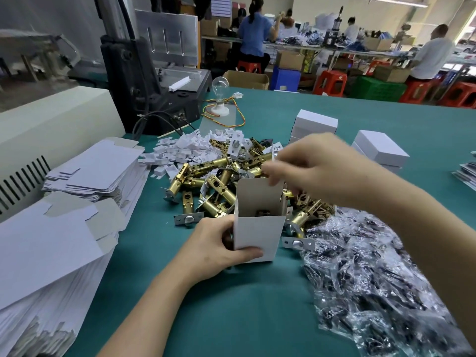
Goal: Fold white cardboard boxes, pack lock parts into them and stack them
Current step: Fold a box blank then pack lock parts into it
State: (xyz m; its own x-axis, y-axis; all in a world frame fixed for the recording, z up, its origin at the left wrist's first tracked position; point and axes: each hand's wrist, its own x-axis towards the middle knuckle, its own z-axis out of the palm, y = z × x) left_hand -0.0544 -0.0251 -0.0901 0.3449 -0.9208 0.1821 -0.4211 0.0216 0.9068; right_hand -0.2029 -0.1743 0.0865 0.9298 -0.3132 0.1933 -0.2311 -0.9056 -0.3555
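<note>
My left hand grips an open white cardboard box that stands upright on the green table, a brass part showing inside it. Above the box mouth, my right hand is blurred, its fingers curled near the top flap; whether it holds anything I cannot make out. Behind the box lies a heap of brass latch parts with silver faceplates. Closed white boxes stand stacked at the back, with more of them to the right.
Flat box blanks and a taller pile lie at the left. White plastic pieces are scattered behind the latches. Clear bags of small parts spread at the right. A machine and a bulb stand at the back.
</note>
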